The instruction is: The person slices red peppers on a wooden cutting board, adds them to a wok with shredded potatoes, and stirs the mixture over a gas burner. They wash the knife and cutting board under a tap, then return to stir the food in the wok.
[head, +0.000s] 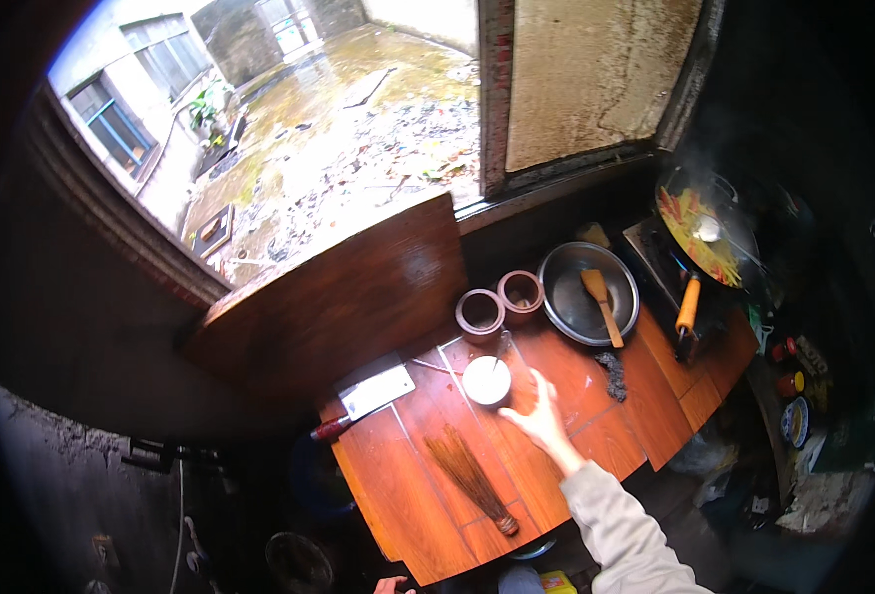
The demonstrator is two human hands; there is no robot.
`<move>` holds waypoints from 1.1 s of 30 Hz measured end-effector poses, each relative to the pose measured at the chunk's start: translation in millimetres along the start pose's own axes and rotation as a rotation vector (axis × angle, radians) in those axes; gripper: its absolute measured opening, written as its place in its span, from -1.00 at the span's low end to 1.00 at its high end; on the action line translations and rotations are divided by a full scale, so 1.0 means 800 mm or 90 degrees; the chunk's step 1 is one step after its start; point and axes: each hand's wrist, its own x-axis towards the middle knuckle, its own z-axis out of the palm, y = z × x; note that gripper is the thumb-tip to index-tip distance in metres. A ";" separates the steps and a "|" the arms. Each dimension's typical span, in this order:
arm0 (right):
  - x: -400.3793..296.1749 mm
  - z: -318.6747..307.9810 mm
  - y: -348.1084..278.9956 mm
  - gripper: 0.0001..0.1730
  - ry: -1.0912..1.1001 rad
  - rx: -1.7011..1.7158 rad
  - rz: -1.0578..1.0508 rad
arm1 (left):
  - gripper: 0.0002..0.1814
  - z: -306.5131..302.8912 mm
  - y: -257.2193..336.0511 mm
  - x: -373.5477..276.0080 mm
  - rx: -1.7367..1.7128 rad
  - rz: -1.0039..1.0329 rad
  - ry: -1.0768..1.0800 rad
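Note:
My right hand (544,419), in a light sleeve, reaches over the wooden tabletop (601,438) with thumb and fingers apart. It holds nothing and is just right of a small round container of white contents (486,380), with a thin handle standing in it. Only a small part of my left hand (393,586) shows at the bottom edge, below the table's front edge; whether it holds anything is hidden. A bundled whisk brush (471,479) lies in front. A cleaver (374,390) with a dark red handle lies at the left.
Two brown clay pots (480,312) stand beside a metal basin (575,297) with a wooden spatula (601,304) in it. A dark scouring pad (613,376) lies near. At the right, a steaming wok (734,260) of shredded food has a wooden handle. A board (348,297) leans below the window.

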 end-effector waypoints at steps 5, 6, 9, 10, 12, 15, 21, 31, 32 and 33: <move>-0.132 -0.046 0.065 -0.13 -0.021 0.135 0.228 | -0.64 0.013 -0.002 -0.020 -0.011 -0.047 -0.001; -0.154 -0.053 0.072 -0.17 -0.031 0.088 0.266 | -0.64 0.016 -0.001 -0.021 -0.011 -0.046 0.003; -0.160 -0.080 0.077 -0.55 0.018 0.038 0.296 | -0.65 0.021 0.003 -0.019 -0.036 -0.067 -0.001; -0.134 -0.089 0.071 -0.68 0.080 0.046 0.147 | -0.65 0.022 0.004 -0.019 -0.039 -0.061 0.001; -0.049 -0.103 0.044 -0.85 0.174 0.066 -0.010 | -0.66 0.022 0.003 -0.022 -0.046 -0.069 0.000; 0.105 -0.112 -0.024 -0.84 0.160 -0.095 -0.158 | -0.67 0.019 -0.004 -0.039 -0.033 -0.083 0.016; 0.267 -0.034 -0.136 -0.44 -0.116 -0.437 0.060 | -0.67 0.010 -0.021 -0.105 -0.006 -0.156 0.035; 0.274 -0.009 -0.112 -0.49 -0.064 -0.373 0.117 | -0.65 0.009 -0.031 -0.194 -0.035 -0.277 0.048; 0.273 -0.015 -0.118 -0.47 -0.045 -0.357 0.136 | -0.63 0.010 -0.030 -0.193 -0.027 -0.286 0.032; 0.273 -0.022 -0.127 -0.46 -0.045 -0.355 0.140 | -0.63 0.012 -0.029 -0.189 -0.032 -0.285 0.029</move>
